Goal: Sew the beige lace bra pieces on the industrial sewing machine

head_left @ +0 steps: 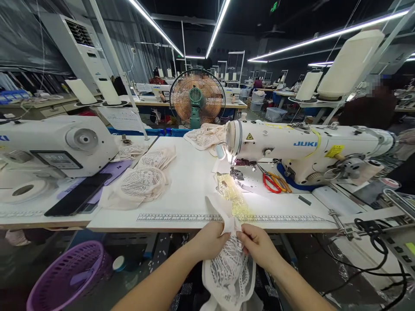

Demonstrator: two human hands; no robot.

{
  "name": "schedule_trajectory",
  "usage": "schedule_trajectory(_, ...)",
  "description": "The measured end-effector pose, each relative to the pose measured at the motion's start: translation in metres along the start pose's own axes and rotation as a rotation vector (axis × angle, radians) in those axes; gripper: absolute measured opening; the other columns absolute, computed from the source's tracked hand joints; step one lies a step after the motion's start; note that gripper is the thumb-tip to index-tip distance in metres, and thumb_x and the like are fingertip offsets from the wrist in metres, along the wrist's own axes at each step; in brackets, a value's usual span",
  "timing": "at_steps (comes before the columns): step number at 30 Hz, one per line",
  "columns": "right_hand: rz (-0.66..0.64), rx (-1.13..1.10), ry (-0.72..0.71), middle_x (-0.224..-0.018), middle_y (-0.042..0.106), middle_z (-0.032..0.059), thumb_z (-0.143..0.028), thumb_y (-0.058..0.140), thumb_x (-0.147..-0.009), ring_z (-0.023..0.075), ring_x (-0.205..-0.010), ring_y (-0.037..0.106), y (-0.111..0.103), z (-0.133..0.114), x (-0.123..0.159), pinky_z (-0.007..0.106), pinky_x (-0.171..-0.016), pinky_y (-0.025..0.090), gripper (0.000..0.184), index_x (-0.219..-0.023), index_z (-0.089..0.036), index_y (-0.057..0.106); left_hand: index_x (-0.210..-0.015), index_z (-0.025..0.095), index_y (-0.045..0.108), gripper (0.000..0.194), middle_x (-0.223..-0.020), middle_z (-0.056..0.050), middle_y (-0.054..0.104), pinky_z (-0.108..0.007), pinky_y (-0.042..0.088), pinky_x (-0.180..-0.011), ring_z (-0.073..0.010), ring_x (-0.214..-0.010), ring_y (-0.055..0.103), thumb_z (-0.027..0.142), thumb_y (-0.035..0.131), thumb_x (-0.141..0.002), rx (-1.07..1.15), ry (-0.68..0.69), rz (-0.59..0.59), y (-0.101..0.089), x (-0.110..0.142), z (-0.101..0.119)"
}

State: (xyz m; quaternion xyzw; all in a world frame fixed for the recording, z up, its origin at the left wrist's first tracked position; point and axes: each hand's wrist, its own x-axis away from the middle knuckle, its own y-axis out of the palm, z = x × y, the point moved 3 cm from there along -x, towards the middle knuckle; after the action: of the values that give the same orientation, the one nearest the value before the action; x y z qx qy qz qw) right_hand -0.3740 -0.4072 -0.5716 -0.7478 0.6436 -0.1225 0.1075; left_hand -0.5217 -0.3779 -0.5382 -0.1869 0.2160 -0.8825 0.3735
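Note:
A pale lace bra piece [228,270] hangs between my hands at the table's front edge, its cup lying over my lap. My left hand [210,242] is closed on the left side of its narrow upper part, thumb on top. With fingers pinched, my right hand [259,246] grips the right side just opposite. A plain strip of the piece reaches up onto the table. Beyond it, yellowish clear film [238,203] lies in front of the lit needle of a white JUKI sewing machine [269,140]. Whatever is under my fingertips is hidden.
Lace bra cups [142,181] lie left on the white table, with more lace pieces [204,136] behind. Red-handled scissors [270,183] rest beside the machine. A black phone [78,196] lies farther left. A purple basket [69,276] stands below. A fan [196,97] faces me.

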Motion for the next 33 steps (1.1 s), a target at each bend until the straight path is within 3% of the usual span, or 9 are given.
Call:
schedule_trajectory(2, 0.029, 0.003, -0.003, -0.050, 0.040, -0.0044, -0.045, 0.050, -0.076, 0.0114, -0.045, 0.046, -0.010, -0.005, 0.000, 0.024, -0.046, 0.035, 0.034, -0.054, -0.021, 0.039, -0.086, 0.012, 0.066, 0.031, -0.083, -0.010, 0.068, -0.032, 0.048, -0.073, -0.0229, -0.079, 0.061, 0.029, 0.040, -0.084, 0.047, -0.031, 0.072, 0.003, -0.001, 0.001)
schedule_trajectory(6, 0.092, -0.021, 0.042, -0.050, 0.042, -0.0040, -0.047, 0.052, -0.074, 0.0124, -0.047, 0.047, -0.033, -0.010, 0.005, 0.025, -0.049, 0.038, 0.031, -0.059, -0.020, 0.050, -0.100, 0.013, 0.066, 0.034, -0.096, -0.009, 0.068, -0.035, 0.045, -0.089, -0.0248, -0.095, 0.060, 0.029, 0.042, -0.083, 0.263, 0.063, 0.209, 0.010, 0.004, 0.011)
schedule_trajectory(12, 0.040, 0.007, 0.126, -0.053, 0.045, -0.0043, -0.048, 0.054, -0.072, 0.0111, -0.046, 0.044, -0.040, -0.007, 0.013, 0.025, -0.048, 0.036, 0.029, -0.065, -0.020, 0.052, -0.105, 0.012, 0.066, 0.036, -0.102, -0.009, 0.068, -0.038, 0.045, -0.091, -0.0262, -0.096, 0.060, 0.033, 0.047, -0.082, 0.444, 0.036, 0.205, 0.021, 0.009, 0.010)
schedule_trajectory(16, 0.091, 0.175, 0.030, -0.053, 0.039, -0.0051, -0.043, 0.053, -0.074, 0.0100, -0.050, 0.038, -0.040, -0.012, 0.014, 0.024, -0.048, 0.030, 0.028, -0.059, -0.021, 0.043, -0.106, 0.013, 0.065, 0.037, -0.106, -0.010, 0.067, -0.039, 0.042, -0.095, -0.0277, -0.105, 0.057, 0.036, 0.051, -0.081, 0.517, 0.019, 0.226, 0.025, 0.008, 0.008)
schedule_trajectory(20, 0.145, 0.281, -0.020, -0.053, 0.040, -0.0043, -0.040, 0.049, -0.076, 0.0110, -0.052, 0.038, -0.037, -0.015, 0.013, 0.024, -0.050, 0.030, 0.025, -0.061, -0.020, 0.046, -0.101, 0.012, 0.066, 0.036, -0.106, -0.011, 0.066, -0.040, 0.040, -0.097, -0.0285, -0.109, 0.055, 0.038, 0.057, -0.078, 0.669, -0.043, 0.233, 0.033, 0.007, 0.011)
schedule_trajectory(25, 0.224, 0.079, 0.060, -0.065, 0.055, -0.0009, -0.046, 0.057, -0.074, 0.0136, -0.058, 0.047, -0.052, -0.004, 0.017, 0.026, -0.054, 0.039, 0.025, -0.078, -0.021, 0.057, -0.094, 0.012, 0.067, 0.047, -0.093, -0.010, 0.069, -0.041, 0.043, -0.092, -0.0296, -0.101, 0.059, 0.044, 0.076, -0.061, 1.002, -0.230, 0.274, 0.034, 0.007, 0.005)
schedule_trajectory(28, 0.349, -0.100, 0.116, -0.088, 0.064, 0.0046, -0.057, 0.061, -0.069, 0.0176, -0.068, 0.057, -0.073, 0.014, 0.031, 0.030, -0.061, 0.047, 0.042, -0.095, -0.024, 0.059, -0.094, 0.010, 0.065, 0.055, -0.085, -0.011, 0.069, -0.042, 0.046, -0.086, -0.0289, -0.091, 0.062, 0.040, 0.083, -0.052, 1.179, -0.337, 0.269, 0.026, 0.009, 0.002)
schedule_trajectory(30, 0.222, -0.158, 0.108, -0.099, 0.065, 0.0087, -0.068, 0.060, -0.064, 0.0249, -0.086, 0.061, -0.073, 0.027, 0.043, 0.036, -0.076, 0.049, 0.056, -0.100, -0.025, 0.062, -0.095, 0.010, 0.064, 0.055, -0.083, -0.011, 0.069, -0.042, 0.048, -0.083, -0.0281, -0.087, 0.063, 0.037, 0.084, -0.051, 1.257, -0.349, 0.221, 0.020, 0.010, 0.003)
schedule_trajectory(33, -0.185, -0.235, 0.048, -0.113, 0.063, 0.0132, -0.085, 0.051, -0.052, 0.0336, -0.116, 0.050, -0.041, 0.043, 0.058, 0.044, -0.100, 0.037, 0.086, -0.111, -0.024, 0.064, -0.093, 0.011, 0.064, 0.052, -0.083, -0.011, 0.068, -0.040, 0.049, -0.080, -0.0271, -0.085, 0.064, 0.035, 0.085, -0.052, 1.290, -0.345, 0.152, 0.016, 0.007, 0.006)
